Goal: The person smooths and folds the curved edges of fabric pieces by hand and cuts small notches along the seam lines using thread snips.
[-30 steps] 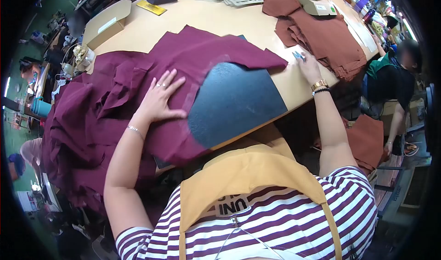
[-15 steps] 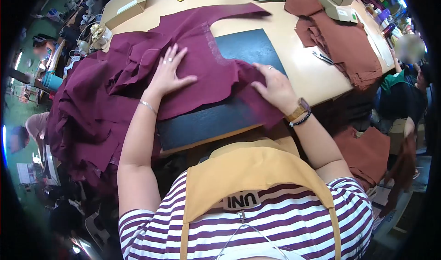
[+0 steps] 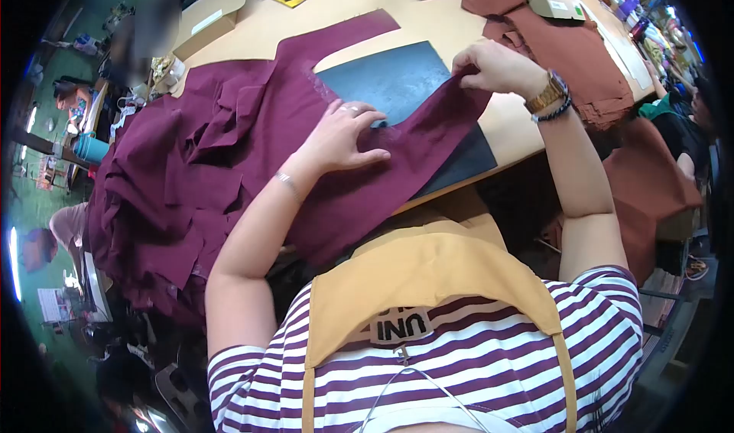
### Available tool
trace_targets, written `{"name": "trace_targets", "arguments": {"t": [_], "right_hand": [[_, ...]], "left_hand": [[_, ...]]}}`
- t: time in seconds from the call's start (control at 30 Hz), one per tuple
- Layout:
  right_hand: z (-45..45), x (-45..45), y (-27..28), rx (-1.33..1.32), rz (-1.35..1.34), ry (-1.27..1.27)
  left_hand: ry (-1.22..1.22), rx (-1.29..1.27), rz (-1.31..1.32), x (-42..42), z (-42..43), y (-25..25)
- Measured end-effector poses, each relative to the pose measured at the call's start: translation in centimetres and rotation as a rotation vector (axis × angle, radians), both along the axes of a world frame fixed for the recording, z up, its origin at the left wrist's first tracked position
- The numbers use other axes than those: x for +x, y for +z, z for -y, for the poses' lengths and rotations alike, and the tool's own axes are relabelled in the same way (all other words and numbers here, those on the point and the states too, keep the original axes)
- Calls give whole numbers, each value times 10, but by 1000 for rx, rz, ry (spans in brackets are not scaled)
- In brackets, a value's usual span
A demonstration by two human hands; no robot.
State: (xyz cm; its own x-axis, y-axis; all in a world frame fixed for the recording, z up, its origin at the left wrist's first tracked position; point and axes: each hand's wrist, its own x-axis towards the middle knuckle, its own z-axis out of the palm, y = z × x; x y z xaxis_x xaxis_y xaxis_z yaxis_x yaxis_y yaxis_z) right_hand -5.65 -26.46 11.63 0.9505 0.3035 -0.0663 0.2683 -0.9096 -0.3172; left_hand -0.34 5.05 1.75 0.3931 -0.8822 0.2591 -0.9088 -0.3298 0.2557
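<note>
- Both our hands have shifted since half a second ago: our left hand (image 3: 340,135) has slid rightward over the maroon cloth (image 3: 336,207), and our right hand (image 3: 501,66) has gone farther out across the table (image 3: 260,45), drawing a strip of that cloth along.
- At far left lies the loose maroon heap (image 3: 157,158), joined with the cloth under our hands as far as we can see; bunched there, it probably leaves the working area freer.
- Behind it stands an open cardboard box (image 3: 210,24), perhaps set back to keep it out of our way.
- Our left hand lies half-open on the cloth, thumb spread from the fingers, seemingly to steady it; whether the fingertips also pinch a fold, we cannot tell.
- Between our hands the cloth crosses a dark board (image 3: 382,70), which shows on either side of the strip and likely serves as a firm, flat base.
- Our right hand is closed in a pinch on the strip's far end, thumb against curled fingers, apparently to keep the strip taut.
- Beyond it, rust-brown pieces (image 3: 569,62) lie stacked toward the table's right edge, presumably kept apart from the maroon.
</note>
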Motion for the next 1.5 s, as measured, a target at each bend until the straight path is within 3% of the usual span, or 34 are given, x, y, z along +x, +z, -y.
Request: {"name": "trace_targets", "arguments": {"t": [0.07, 0.17, 0.2, 0.3, 0.37, 0.47, 0.67, 0.77, 1.07, 1.37, 1.5], "right_hand": [[4, 0, 18, -102, -3, -114], [25, 7, 5, -580, 643, -207], [21, 12, 2, -577, 827, -186], [-6, 6, -29, 0, 448, -36], [-24, -6, -50, 148, 71, 32], [-27, -3, -91, 145, 95, 56], [-24, -6, -100, 276, 137, 44], [-29, -16, -108, 382, 266, 8], [-39, -37, -125, 72, 563, 70], [-66, -47, -110, -236, 570, 28], [-84, -47, -114, -254, 480, -69]], "left_hand": [[-60, -44, -41, 11, 23, -10], [19, -63, -29, 9, 55, -17], [55, -92, -4, 3, 64, -19], [140, -126, 56, -5, 80, -18], [164, -107, 69, -5, 80, -19], [156, -60, 38, 1, 81, -20], [50, 45, -56, 16, 71, -10], [-5, 60, 68, 35, 61, -17], [-106, 24, 317, 50, 45, -20], [-103, -66, 365, 52, 41, -29], [-103, -69, 382, 53, 40, -28]]}}
